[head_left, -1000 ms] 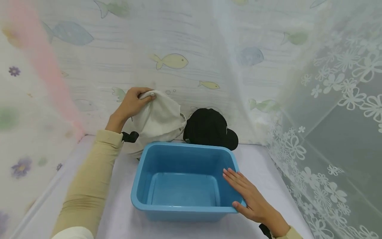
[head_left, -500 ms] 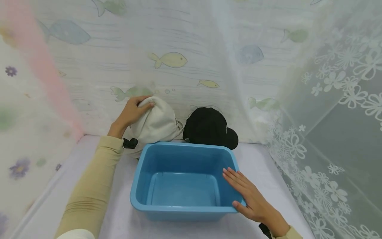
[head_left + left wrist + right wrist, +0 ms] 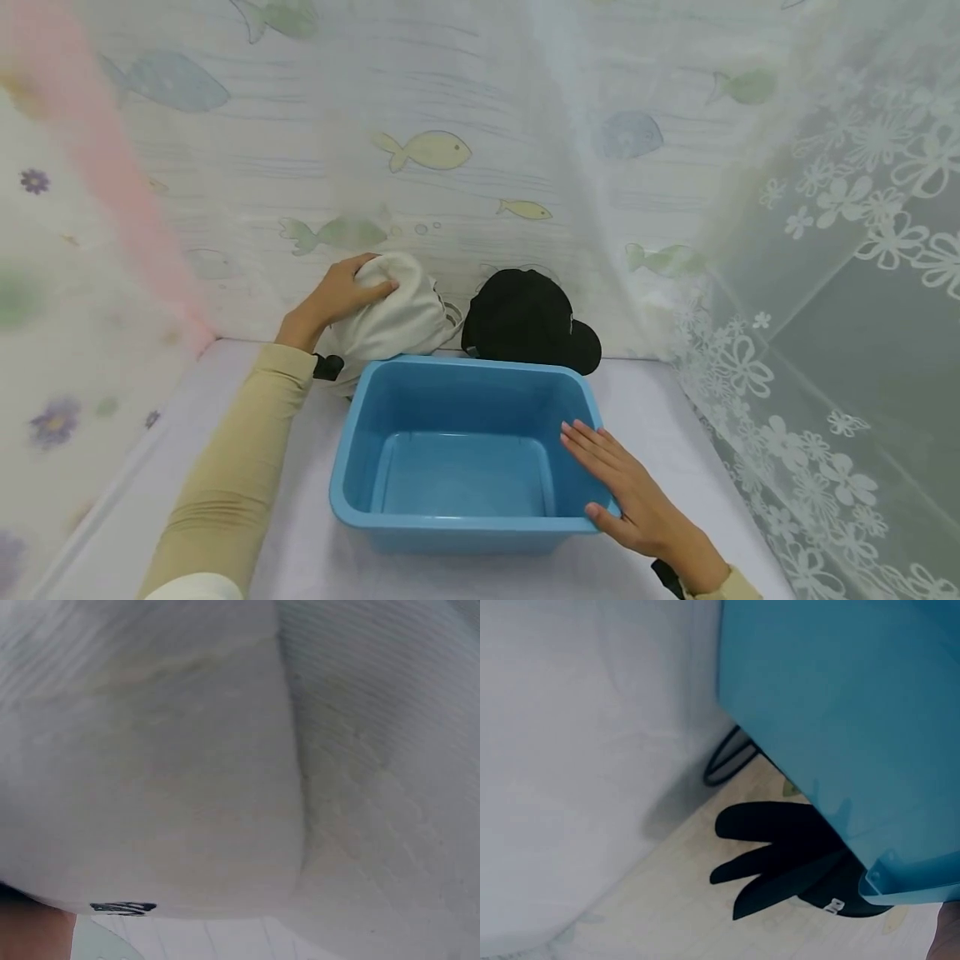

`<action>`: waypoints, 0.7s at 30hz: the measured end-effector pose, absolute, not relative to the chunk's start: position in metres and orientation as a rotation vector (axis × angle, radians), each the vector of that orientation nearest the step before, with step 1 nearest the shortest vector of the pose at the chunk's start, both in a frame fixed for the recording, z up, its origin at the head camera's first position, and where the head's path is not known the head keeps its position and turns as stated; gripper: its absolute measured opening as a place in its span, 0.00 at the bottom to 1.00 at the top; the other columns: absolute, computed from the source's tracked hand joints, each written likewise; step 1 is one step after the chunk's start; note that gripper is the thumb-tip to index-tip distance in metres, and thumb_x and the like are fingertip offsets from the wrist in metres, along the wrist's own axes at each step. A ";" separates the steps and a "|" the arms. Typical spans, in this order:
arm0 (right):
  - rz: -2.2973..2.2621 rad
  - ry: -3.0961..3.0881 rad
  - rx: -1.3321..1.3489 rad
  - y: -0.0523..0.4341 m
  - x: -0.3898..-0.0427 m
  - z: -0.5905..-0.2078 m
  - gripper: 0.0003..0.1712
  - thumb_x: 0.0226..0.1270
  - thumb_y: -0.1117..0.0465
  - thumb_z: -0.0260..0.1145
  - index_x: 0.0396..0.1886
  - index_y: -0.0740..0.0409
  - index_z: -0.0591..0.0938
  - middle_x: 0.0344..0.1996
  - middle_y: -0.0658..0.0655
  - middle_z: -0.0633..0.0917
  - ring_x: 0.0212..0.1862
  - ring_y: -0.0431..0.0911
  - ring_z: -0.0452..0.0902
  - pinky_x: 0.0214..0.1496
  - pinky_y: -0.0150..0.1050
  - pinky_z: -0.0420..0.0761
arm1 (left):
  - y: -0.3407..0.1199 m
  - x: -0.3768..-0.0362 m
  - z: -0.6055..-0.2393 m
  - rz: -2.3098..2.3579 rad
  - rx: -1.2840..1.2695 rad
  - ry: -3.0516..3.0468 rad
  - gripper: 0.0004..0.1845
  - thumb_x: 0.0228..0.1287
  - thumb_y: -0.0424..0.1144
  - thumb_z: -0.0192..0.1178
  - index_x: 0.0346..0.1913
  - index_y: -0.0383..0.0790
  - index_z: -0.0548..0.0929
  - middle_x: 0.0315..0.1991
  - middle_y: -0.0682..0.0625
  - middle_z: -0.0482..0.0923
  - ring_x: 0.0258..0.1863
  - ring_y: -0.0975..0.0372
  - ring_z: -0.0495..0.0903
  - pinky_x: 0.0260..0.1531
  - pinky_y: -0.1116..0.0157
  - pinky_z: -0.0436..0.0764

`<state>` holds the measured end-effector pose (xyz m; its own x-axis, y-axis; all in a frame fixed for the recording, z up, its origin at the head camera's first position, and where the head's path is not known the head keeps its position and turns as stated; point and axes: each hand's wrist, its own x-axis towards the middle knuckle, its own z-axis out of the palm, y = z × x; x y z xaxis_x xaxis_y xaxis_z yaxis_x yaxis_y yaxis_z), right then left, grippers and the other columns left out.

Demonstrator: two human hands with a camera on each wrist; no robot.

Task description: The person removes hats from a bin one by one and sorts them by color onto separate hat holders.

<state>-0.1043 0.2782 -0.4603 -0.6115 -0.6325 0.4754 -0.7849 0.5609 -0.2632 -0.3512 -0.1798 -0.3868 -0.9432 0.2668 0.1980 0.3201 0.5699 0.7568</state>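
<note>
Behind the blue plastic tub [image 3: 465, 523], my left hand [image 3: 337, 292] holds the crown of a white cap [image 3: 401, 312], thumb on the near side and the other fingers partly hidden behind it. White fabric [image 3: 165, 787] with a small dark mark fills most of the left wrist view. Over the tub's right rim lies my right hand [image 3: 626, 492], its fingers straight. A black cap [image 3: 517, 317] sits just right of the white one. Several dark brims [image 3: 769, 821] stick out past the tub's wall [image 3: 847, 712] in the right wrist view.
A white cloth [image 3: 645, 400] covers the surface under the tub. Behind the caps hangs a pale curtain [image 3: 480, 100] printed with fish. Lace netting [image 3: 810, 400] with white flowers closes off the right side.
My left hand has come down slightly with the white cap's top, which looks rounder and lower now. My right hand, the tub and the black cap stay where they were.
</note>
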 end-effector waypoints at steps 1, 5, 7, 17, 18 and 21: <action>0.653 -2.468 1.168 0.279 -0.104 -0.460 0.38 0.79 0.40 0.47 0.78 0.60 0.65 0.77 0.58 0.67 0.80 0.51 0.55 0.82 0.35 0.42 | -0.179 -0.351 -0.388 -1.312 -0.510 -2.727 0.43 0.65 0.65 0.63 0.77 0.46 0.66 0.74 0.39 0.65 0.70 0.43 0.68 0.64 0.40 0.71; 0.641 -2.476 1.194 0.282 -0.105 -0.459 0.38 0.79 0.42 0.49 0.78 0.61 0.65 0.77 0.58 0.66 0.80 0.51 0.54 0.82 0.35 0.41 | -0.179 -0.346 -0.393 -1.325 -0.504 -2.635 0.43 0.66 0.61 0.64 0.78 0.47 0.63 0.76 0.40 0.64 0.71 0.43 0.66 0.66 0.39 0.68; 0.621 -2.500 1.205 0.283 -0.105 -0.458 0.38 0.78 0.43 0.51 0.78 0.60 0.64 0.78 0.57 0.65 0.81 0.51 0.53 0.82 0.35 0.40 | -0.181 -0.343 -0.395 -1.352 -0.504 -2.552 0.43 0.66 0.58 0.66 0.78 0.46 0.63 0.76 0.41 0.64 0.72 0.44 0.65 0.68 0.40 0.66; 0.600 -2.789 1.101 0.269 -0.100 -0.422 0.43 0.74 0.48 0.65 0.82 0.46 0.57 0.80 0.52 0.60 0.82 0.47 0.50 0.80 0.27 0.38 | -0.195 -0.325 -0.400 -1.450 -0.518 -2.146 0.30 0.75 0.42 0.59 0.75 0.36 0.68 0.74 0.40 0.67 0.77 0.48 0.60 0.76 0.45 0.55; 0.615 -2.820 1.093 0.263 -0.100 -0.413 0.43 0.74 0.47 0.65 0.82 0.46 0.57 0.80 0.52 0.60 0.81 0.48 0.51 0.81 0.30 0.42 | -0.197 -0.322 -0.401 -1.454 -0.480 -2.118 0.28 0.76 0.42 0.57 0.74 0.35 0.69 0.73 0.39 0.68 0.76 0.48 0.61 0.76 0.45 0.56; 0.692 -2.903 1.089 0.243 -0.107 -0.380 0.42 0.75 0.45 0.64 0.82 0.43 0.58 0.80 0.50 0.61 0.80 0.50 0.54 0.80 0.44 0.58 | -0.203 -0.310 -0.404 -1.481 -0.300 -2.064 0.25 0.79 0.42 0.52 0.71 0.33 0.72 0.71 0.39 0.71 0.74 0.48 0.65 0.75 0.47 0.59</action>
<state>-0.1070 0.2434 -0.3800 -0.7643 -0.6342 0.1168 -0.6187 0.6702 -0.4100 -0.3101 -0.2029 -0.4043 -0.8092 -0.1455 0.5693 0.4927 0.3599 0.7923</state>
